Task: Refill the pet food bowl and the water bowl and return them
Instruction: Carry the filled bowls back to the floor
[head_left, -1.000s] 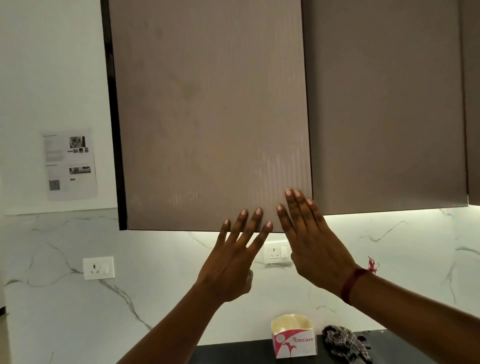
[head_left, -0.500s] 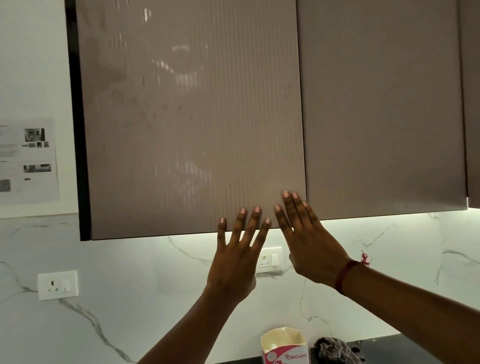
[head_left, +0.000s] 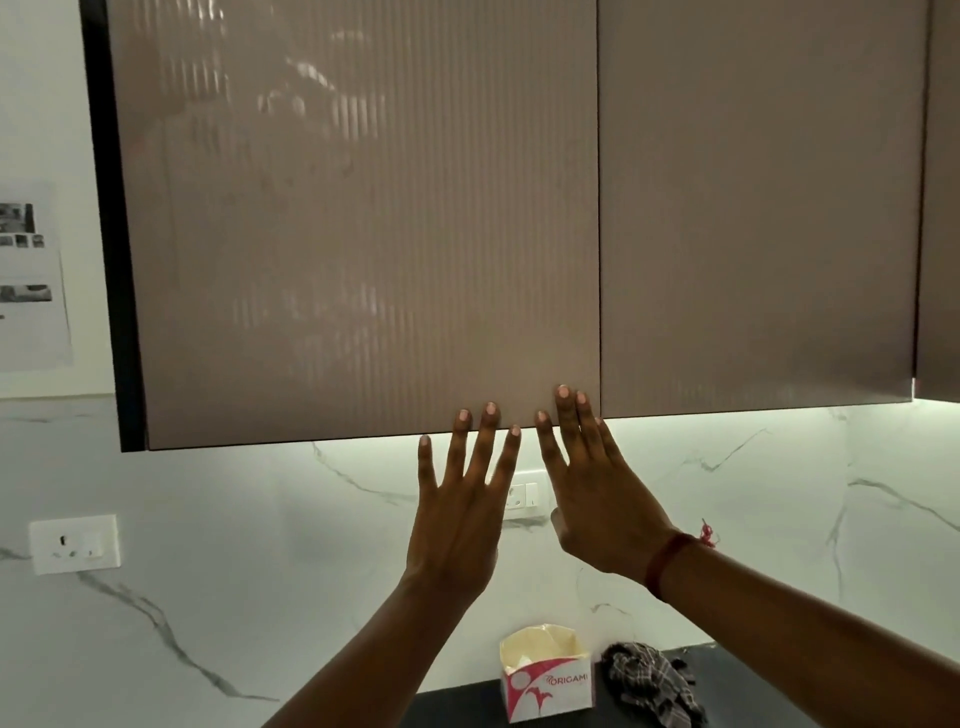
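At centre frame, we press both flat, unclenched hands, left hand (head_left: 457, 525) and right hand (head_left: 597, 499), against the ribbed cabinet door's (head_left: 363, 234) lower edge; neither bowl shows anywhere.

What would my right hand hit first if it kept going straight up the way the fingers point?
Probably the ribbed cabinet door: the right hand points up at the door's lower right corner, fingertips already overlapping it. Actual contact is unclear.
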